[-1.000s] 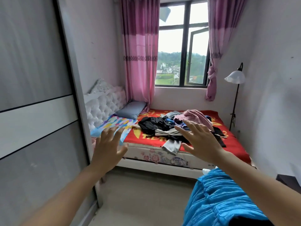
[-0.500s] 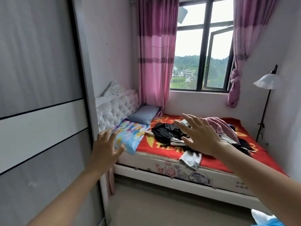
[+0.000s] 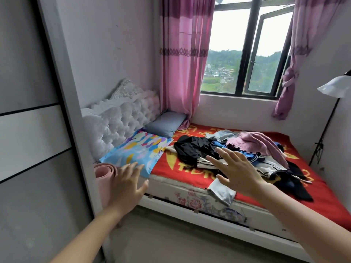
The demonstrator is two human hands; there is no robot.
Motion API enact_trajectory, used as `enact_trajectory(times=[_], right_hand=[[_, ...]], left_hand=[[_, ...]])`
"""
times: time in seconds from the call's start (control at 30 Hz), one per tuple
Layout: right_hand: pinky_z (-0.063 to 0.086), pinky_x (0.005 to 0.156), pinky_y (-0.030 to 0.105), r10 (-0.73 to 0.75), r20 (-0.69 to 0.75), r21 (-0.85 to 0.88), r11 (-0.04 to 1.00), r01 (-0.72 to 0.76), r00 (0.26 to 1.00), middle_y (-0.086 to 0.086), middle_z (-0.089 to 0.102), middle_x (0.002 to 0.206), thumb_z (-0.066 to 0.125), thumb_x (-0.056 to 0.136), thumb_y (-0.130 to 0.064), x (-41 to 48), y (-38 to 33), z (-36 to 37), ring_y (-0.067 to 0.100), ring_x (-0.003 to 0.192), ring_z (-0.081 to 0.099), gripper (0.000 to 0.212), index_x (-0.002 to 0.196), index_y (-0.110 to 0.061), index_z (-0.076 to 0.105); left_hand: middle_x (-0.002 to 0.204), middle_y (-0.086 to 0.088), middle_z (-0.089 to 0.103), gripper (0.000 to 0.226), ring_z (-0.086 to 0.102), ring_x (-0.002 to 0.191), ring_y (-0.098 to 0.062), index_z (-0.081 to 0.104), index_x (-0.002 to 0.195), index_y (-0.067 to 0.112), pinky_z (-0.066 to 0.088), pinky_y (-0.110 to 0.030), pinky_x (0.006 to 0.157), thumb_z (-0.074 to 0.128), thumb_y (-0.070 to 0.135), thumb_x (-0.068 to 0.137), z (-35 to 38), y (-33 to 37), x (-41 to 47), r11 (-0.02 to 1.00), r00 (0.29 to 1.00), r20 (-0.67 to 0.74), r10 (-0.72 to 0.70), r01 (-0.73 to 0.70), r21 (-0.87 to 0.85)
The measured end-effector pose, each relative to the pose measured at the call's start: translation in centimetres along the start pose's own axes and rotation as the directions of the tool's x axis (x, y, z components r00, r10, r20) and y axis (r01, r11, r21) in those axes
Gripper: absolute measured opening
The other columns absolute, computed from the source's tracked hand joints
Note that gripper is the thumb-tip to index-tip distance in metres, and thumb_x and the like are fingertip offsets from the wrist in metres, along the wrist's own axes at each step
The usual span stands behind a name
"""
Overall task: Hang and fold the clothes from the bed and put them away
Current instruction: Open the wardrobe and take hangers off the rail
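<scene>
The bed [image 3: 191, 168] fills the middle and right of the frame under a red blanket, and it bears the whole heap of clothes [image 3: 269, 164], loose and unfolded, at centre right. In the heap a black garment [image 3: 191, 149] lies at its left end, a pink knit [image 3: 256, 143] on top toward the window [image 3: 233, 54], and one pale grey piece [image 3: 221, 190] hangs over the near mattress edge; how many garments there are in all cannot be counted. Two pillows lie at the head: a grey pillow [image 3: 165, 124] by the wall and a bright patterned pillow [image 3: 136, 150] nearer the camera, both below the white tufted headboard [image 3: 117, 120]. One rolled pink mat [image 3: 102, 171] stands between the bed and the grey wardrobe [image 3: 28, 130] at the left edge, whose inside is hidden. Two pink curtains [image 3: 182, 63] flank the window, and one lamp [image 3: 336, 88] stands at the right edge. The left hand [image 3: 126, 184], lower centre, and the right hand [image 3: 236, 171], in front of the heap, are both spread with straight fingers, holding nothing
</scene>
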State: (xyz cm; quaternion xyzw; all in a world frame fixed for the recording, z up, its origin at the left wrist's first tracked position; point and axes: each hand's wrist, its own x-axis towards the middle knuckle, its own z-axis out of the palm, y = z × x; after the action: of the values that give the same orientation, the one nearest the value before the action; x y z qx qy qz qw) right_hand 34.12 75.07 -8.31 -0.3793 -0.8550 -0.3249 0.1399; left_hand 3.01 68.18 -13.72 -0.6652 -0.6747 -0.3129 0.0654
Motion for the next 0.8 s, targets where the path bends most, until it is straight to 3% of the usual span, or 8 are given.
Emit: enact_trajectory(times=[0.13,0.23,0.3,0.4,0.5,0.6,0.7,0.8], right_hand=[[0.056,0.072,0.044,-0.042,0.003,0.060,0.997,0.042,0.999,0.019,0.067,0.111,0.092,0.045,-0.037,4.4,3.5,4.2,0.033,0.098,0.067,0.075,0.113,-0.017,0.070],[0.054,0.082,0.046,-0.087,-0.010,0.140,0.986,0.088,0.996,0.020,0.061,0.122,0.088,0.056,-0.038,8.5,5.8,7.3,0.034,0.109,0.062,0.075,0.123,-0.019,0.063],[0.034,0.106,0.044,-0.097,-0.002,0.201,0.975,0.096,0.995,0.016,0.034,0.148,0.065,0.082,-0.044,11.5,6.5,9.3,0.029,0.137,0.035,0.071,0.144,-0.029,0.034],[0.011,0.114,0.034,-0.158,-0.001,0.292,0.944,0.151,0.987,0.003,0.004,0.158,0.036,0.095,-0.050,15.4,5.4,12.5,0.018,0.145,0.005,0.065,0.149,-0.036,0.003],[0.018,0.114,0.038,-0.278,-0.034,0.341,0.899,0.273,0.960,0.010,0.012,0.157,0.044,0.094,-0.047,19.1,2.0,13.3,0.024,0.145,0.014,0.065,0.149,-0.034,0.012],[0.043,0.098,0.040,-0.354,-0.158,0.322,0.864,0.387,0.922,0.022,0.045,0.140,0.075,0.073,-0.043,22.9,-1.8,12.5,0.032,0.126,0.049,0.073,0.138,-0.026,0.046],[0.030,0.109,0.036,-0.442,-0.187,0.302,0.824,0.480,0.877,0.018,0.025,0.152,0.058,0.086,-0.047,26.1,-6.8,11.5,0.027,0.139,0.030,0.070,0.147,-0.031,0.027],[0.054,0.081,0.035,-0.504,-0.332,0.328,0.731,0.599,0.797,0.016,0.064,0.120,0.085,0.054,-0.049,29.0,-11.2,11.1,0.026,0.107,0.064,0.072,0.119,-0.027,0.065]], left_hand=[[0.132,-0.019,0.053,0.061,0.043,0.125,-0.038,0.058,0.126,0.002,0.030,-0.047,0.106,0.049,0.037,0.077,2.0,0.5,4.6,0.996,0.995,-0.046,-0.089,0.090,0.026],[0.128,-0.021,0.056,0.070,0.046,0.121,-0.040,0.059,0.123,0.000,0.034,-0.048,0.103,0.039,0.049,0.077,2.3,0.7,7.4,0.986,0.984,-0.099,-0.147,0.154,0.069],[0.125,-0.021,0.058,0.075,0.049,0.119,-0.041,0.061,0.120,-0.001,0.037,-0.048,0.101,0.034,0.051,0.074,1.8,0.5,8.5,0.976,0.971,-0.140,-0.191,0.204,0.081],[0.119,-0.023,0.061,0.070,0.054,0.112,-0.043,0.064,0.114,-0.004,0.042,-0.051,0.096,0.036,0.046,0.074,0.9,-1.2,8.2,0.949,0.951,-0.165,-0.260,0.284,0.140],[0.118,-0.025,0.061,0.072,0.054,0.112,-0.044,0.063,0.114,-0.006,0.043,-0.052,0.094,0.034,0.046,0.074,-1.1,-3.9,6.2,0.890,0.913,-0.245,-0.328,0.385,0.243],[0.121,-0.024,0.060,0.075,0.052,0.115,-0.044,0.062,0.117,-0.005,0.041,-0.051,0.095,0.032,0.048,0.073,-4.0,-6.4,3.9,0.809,0.843,-0.334,-0.421,0.516,0.282],[0.112,-0.024,0.064,0.069,0.058,0.104,-0.047,0.065,0.111,-0.007,0.047,-0.055,0.086,0.036,0.045,0.075,-7.0,-9.3,1.1,0.725,0.792,-0.423,-0.439,0.591,0.354],[0.104,-0.025,0.065,0.062,0.060,0.094,-0.050,0.066,0.102,-0.009,0.051,-0.057,0.076,0.037,0.040,0.076,-10.0,-12.7,-1.2,0.638,0.768,-0.468,-0.438,0.632,0.440]])
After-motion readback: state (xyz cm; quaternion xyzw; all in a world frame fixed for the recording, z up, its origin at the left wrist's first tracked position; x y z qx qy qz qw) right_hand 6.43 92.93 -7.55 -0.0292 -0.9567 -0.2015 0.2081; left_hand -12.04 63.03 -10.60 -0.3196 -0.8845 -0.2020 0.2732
